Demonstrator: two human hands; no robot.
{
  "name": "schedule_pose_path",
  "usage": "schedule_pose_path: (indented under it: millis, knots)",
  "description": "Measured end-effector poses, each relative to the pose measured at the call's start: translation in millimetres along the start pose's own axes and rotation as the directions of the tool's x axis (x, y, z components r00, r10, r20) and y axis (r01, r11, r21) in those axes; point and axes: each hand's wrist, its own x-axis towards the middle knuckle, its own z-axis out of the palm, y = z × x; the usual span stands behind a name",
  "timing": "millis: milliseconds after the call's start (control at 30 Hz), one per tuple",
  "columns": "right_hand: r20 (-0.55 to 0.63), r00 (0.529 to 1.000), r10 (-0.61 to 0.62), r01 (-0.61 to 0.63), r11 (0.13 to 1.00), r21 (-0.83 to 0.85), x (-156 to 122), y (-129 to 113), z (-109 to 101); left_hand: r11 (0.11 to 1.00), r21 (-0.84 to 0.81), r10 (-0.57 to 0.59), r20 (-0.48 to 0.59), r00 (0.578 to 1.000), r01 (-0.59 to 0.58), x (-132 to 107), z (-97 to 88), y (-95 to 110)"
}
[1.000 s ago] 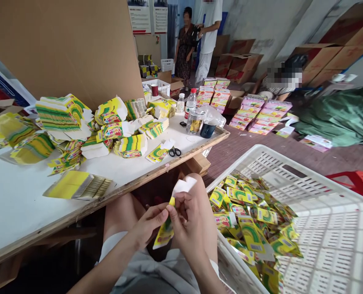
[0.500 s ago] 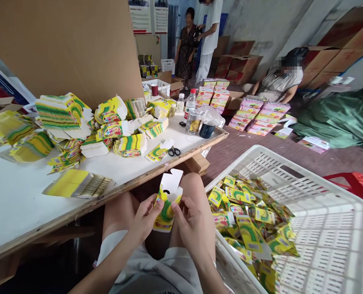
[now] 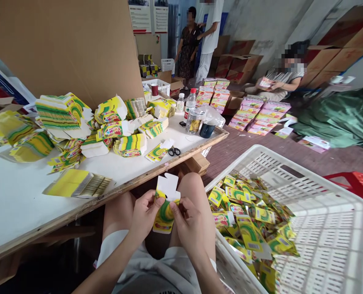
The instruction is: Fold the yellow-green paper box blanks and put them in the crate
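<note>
Over my lap I hold a small yellow and green carton (image 3: 165, 210) upright, its white top flap standing open. My left hand (image 3: 144, 213) grips its left side with closed fingers. My right hand (image 3: 190, 222) pinches its right side near the top. A white plastic crate (image 3: 322, 228) at my right holds several folded cartons of the same print. A flat stack of yellow carton blanks (image 3: 77, 184) lies on the white table (image 3: 16, 204) near its front edge.
Piles of yellow and green blanks (image 3: 61, 114) cover the table's far part, with scissors (image 3: 174, 152), bottles (image 3: 191, 102) and a jar. A large cardboard sheet (image 3: 65, 45) stands behind. Two people stand at the back; a seated person (image 3: 284, 75) handles pink boxes. A red stool (image 3: 359, 183) sits right.
The flat blank I held has been opened into a box shape and turned upright. My fingers have shifted up to its top edges, closing in on the flap.
</note>
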Motion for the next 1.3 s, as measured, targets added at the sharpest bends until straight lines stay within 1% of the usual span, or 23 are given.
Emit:
schedule_pose_path:
  millis: [100, 200, 267, 333, 467, 533, 633, 700, 733, 800, 867, 933, 967, 1033, 1067, 1133, 1200, 1300]
  knots:
    - [-0.044, 0.998, 0.037, -0.034, 0.997, 0.072, 3, 3, -2, 0.999, -0.049, -0.017, 0.093, 0.995, 0.022, -3, -0.3, -1]
    - [-0.045, 0.999, -0.006, 0.013, 0.988, 0.151, 4, 6, -6, 0.996, -0.083, -0.02, 0.15, 0.988, 0.033, -8, -4.0, 4]
    - [0.001, 0.997, -0.079, 0.078, 0.985, 0.157, 4, 7, -10, 0.996, -0.084, -0.009, 0.191, 0.981, 0.025, -10, -8.3, 9]
    - [0.071, 0.989, -0.131, 0.12, 0.984, 0.135, 4, 7, -16, 0.997, -0.076, -0.014, 0.25, 0.968, 0.034, -10, -13.4, 13]
    - [0.212, 0.968, -0.133, 0.111, 0.987, 0.113, 8, 3, -27, 0.996, -0.034, -0.065, 0.348, 0.935, 0.082, -7, -20.2, 13]
    - [0.246, 0.96, -0.131, 0.1, 0.986, 0.136, 11, 2, -30, 0.996, -0.017, -0.077, 0.367, 0.927, 0.09, -7, -19.4, 10]
    - [0.226, 0.966, -0.126, 0.096, 0.986, 0.139, 12, 3, -30, 0.997, 0.014, -0.076, 0.338, 0.938, 0.075, -8, -13.8, 8]
    - [0.144, 0.982, -0.123, 0.101, 0.984, 0.15, 12, 4, -26, 0.997, 0.02, -0.074, 0.31, 0.948, 0.071, -10, -9.8, 11]
    - [0.096, 0.988, -0.118, 0.1, 0.981, 0.169, 12, 4, -25, 0.997, -0.003, -0.074, 0.312, 0.947, 0.079, -10, -8.6, 13]
    - [0.029, 0.995, -0.091, 0.082, 0.971, 0.226, 12, 3, -23, 0.99, -0.074, -0.086, 0.36, 0.929, 0.12, -9, -8.3, 17]
    - [0.036, 0.996, -0.084, 0.072, 0.966, 0.25, 14, 2, -24, 0.98, -0.107, -0.106, 0.443, 0.89, 0.17, -7, -10.8, 21]
    - [0.063, 0.991, -0.115, 0.1, 0.973, 0.208, 18, 1, -30, 0.98, -0.081, -0.12, 0.487, 0.865, 0.182, -3, -14.5, 23]
    - [0.065, 0.988, -0.14, 0.127, 0.977, 0.172, 20, 0, -34, 0.983, -0.063, -0.122, 0.487, 0.865, 0.174, -1, -16.1, 24]
    - [0.082, 0.983, -0.164, 0.153, 0.981, 0.117, 23, -1, -42, 0.988, -0.03, -0.119, 0.459, 0.88, 0.15, 2, -17.8, 25]
    - [0.113, 0.982, -0.149, 0.138, 0.985, 0.102, 24, -2, -45, 0.99, -0.017, -0.116, 0.443, 0.889, 0.137, 3, -17.8, 26]
    - [0.201, 0.976, -0.08, 0.069, 0.996, 0.06, 26, -4, -47, 0.994, -0.002, -0.102, 0.425, 0.9, 0.113, 4, -16.6, 28]
    - [0.258, 0.966, -0.026, 0.03, 0.999, -0.013, 28, -5, -45, 0.996, -0.002, -0.083, 0.432, 0.898, 0.093, 3, -15.1, 30]
    - [0.24, 0.97, -0.034, 0.071, 0.987, -0.147, 32, -7, -38, 0.996, -0.009, -0.075, 0.469, 0.88, 0.09, 2, -15.9, 33]
